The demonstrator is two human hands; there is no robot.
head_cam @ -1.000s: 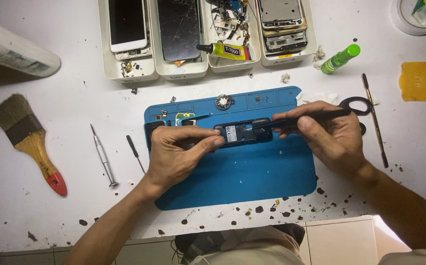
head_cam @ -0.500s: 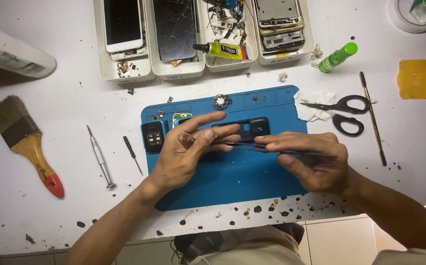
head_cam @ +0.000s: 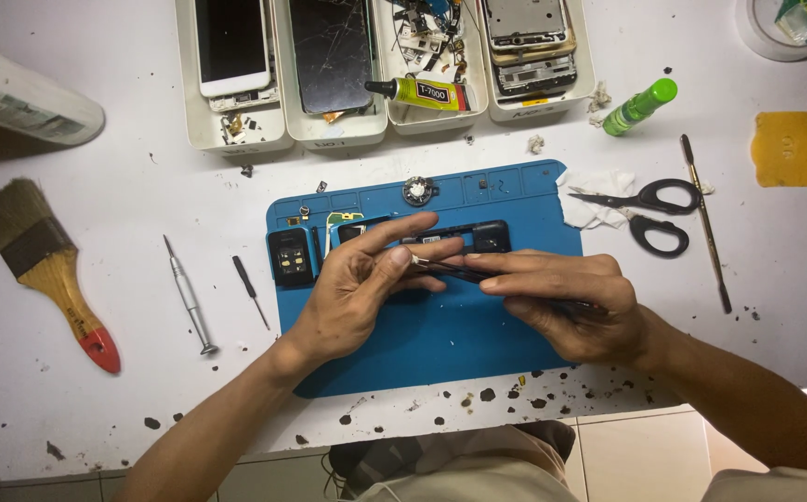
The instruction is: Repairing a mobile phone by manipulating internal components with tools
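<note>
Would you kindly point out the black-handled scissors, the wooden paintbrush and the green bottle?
Black-handled scissors (head_cam: 649,200): head view, on the pivot.
Wooden paintbrush (head_cam: 55,284): head view, on the handle.
Green bottle (head_cam: 638,107): head view, mid-body.

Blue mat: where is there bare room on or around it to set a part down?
The mat's front half, below both hands, is bare. So is the white table between the brush and the screwdrivers. Crowded: the mat's top edge, the trays behind it, and the scissors to the right.
</note>
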